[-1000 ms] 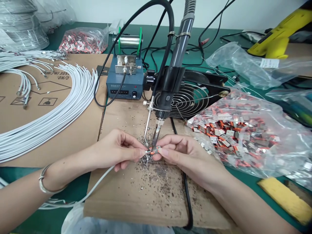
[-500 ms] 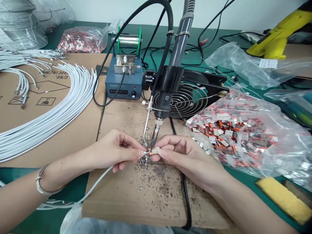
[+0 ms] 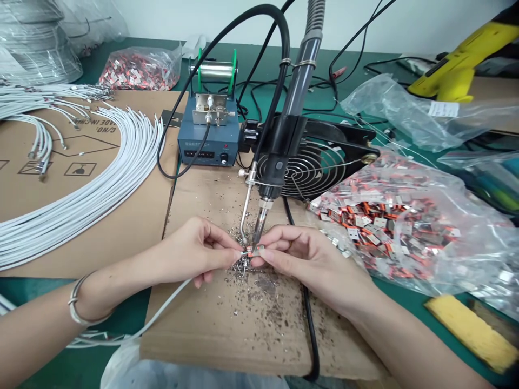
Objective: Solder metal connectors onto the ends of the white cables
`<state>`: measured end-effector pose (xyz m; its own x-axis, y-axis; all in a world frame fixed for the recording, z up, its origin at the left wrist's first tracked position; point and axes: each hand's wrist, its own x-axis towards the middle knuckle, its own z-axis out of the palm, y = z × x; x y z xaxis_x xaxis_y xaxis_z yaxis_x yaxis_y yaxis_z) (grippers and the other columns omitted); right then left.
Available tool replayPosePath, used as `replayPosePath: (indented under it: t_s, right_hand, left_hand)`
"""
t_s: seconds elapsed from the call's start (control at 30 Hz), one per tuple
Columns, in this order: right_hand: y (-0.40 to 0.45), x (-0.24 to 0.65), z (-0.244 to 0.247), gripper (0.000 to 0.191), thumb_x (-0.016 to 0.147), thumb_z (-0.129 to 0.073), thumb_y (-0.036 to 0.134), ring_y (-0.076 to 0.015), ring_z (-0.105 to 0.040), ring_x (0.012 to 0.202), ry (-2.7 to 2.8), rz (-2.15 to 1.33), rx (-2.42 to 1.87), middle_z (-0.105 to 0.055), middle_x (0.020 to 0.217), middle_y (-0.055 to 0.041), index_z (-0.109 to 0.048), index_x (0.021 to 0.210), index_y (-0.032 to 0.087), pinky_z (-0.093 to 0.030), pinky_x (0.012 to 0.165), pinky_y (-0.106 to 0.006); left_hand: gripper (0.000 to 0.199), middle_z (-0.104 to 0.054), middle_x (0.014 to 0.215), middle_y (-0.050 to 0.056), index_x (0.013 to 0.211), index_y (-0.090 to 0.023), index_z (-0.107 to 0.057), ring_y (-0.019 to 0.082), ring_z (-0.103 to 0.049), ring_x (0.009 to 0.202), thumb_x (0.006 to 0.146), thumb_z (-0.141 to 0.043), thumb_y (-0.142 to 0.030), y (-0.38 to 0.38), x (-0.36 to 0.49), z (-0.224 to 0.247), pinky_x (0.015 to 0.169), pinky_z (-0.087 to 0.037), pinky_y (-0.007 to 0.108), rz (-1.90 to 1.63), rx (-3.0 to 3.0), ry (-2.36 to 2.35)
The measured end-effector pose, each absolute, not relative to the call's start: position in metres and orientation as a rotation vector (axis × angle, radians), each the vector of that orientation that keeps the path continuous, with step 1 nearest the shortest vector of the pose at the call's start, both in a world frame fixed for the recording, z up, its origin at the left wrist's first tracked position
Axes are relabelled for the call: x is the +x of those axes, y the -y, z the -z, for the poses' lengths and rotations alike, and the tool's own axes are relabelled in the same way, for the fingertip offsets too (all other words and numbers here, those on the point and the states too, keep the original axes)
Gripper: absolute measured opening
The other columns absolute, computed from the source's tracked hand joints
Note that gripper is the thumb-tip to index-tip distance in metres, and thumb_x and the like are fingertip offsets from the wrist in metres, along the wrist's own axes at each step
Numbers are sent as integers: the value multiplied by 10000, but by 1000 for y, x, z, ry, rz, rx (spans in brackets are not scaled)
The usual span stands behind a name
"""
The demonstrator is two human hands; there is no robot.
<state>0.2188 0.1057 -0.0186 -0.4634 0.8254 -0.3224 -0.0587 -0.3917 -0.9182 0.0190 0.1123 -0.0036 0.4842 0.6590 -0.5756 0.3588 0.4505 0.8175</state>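
My left hand (image 3: 206, 248) pinches a white cable (image 3: 170, 298) close to its stripped end. In my right hand (image 3: 298, 251), thumb and fingers grip a small metal USB connector (image 3: 257, 250) with an orange insert. Cable end and connector meet under the tip of a mounted soldering iron (image 3: 279, 156), which slants down from above. Beside that tip a thin metal solder feed tube (image 3: 245, 213) ends just over the joint. Whether the wires touch the connector's contacts is too small to tell. Solder scraps (image 3: 243, 266) lie beneath on the cardboard (image 3: 211, 324).
A blue solder feeder (image 3: 208, 141) with a solder spool (image 3: 217, 71) stands behind, next to a black fan (image 3: 324, 167). Bundled white cables (image 3: 121, 173) lie left. An opened bag of connectors (image 3: 381, 221), a yellow sponge (image 3: 470, 329) and a yellow tool (image 3: 458, 59) are right.
Both hands keep their grips near the iron tip. My left hand has shifted slightly right, and the connector has turned a little, showing more of its orange insert. The view has moved slightly.
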Motion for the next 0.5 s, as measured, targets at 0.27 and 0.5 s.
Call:
replayPosePath:
  t_s: [0.27,0.5]
  right_hand:
    - [-105,219,19,132,720,-724,257,-62,-646,644,1223,-1898,-1108,-701,707,-18,-641,768,165,-474,577,-96]
    - [-106,218,21,157,708,-733,258,-82,-661,685,1213,-1907,-1110,-699,706,-27,-642,782,154,-485,604,-116]
  left_hand:
    - [275,-471,465,-43,815,-91,-634,47,-470,374,775,-578,-357,-111,16,3,365,-398,119,-252,1196,-1082]
    - [287,-446,515,-43,815,-99,-637,29,-394,378,775,-569,-375,-112,17,1,317,-318,107,-250,1270,-1091]
